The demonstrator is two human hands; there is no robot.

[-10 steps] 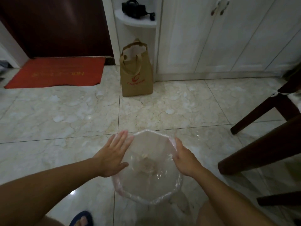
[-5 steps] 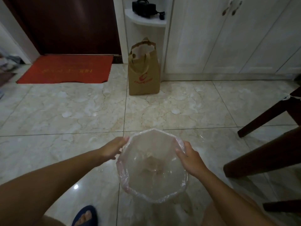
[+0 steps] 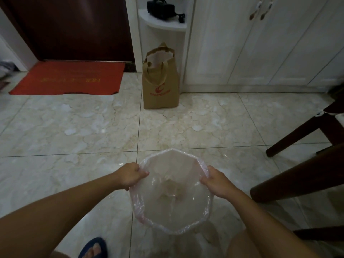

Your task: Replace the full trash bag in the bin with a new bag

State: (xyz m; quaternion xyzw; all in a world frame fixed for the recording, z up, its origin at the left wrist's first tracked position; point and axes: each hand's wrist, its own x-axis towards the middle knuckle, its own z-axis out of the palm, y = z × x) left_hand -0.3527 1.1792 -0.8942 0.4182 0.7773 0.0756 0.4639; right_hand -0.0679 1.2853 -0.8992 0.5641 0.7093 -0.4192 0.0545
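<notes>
Left hand (image 3: 130,175) and right hand (image 3: 216,181) each grip the bag (image 3: 173,198) edge, fingers curled; bin between them.

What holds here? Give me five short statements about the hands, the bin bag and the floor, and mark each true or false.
1. Both hands grip the bag's rim. True: the left hand and the right hand hold the bag on opposite sides.
2. A paper bag lies flat on the floor. False: it stands upright by the cabinet.
3. The mat by the door is red. True.
4. The bag is black. False: it is translucent.
5. The right hand rests on the chair. False: it grips the bag.
</notes>
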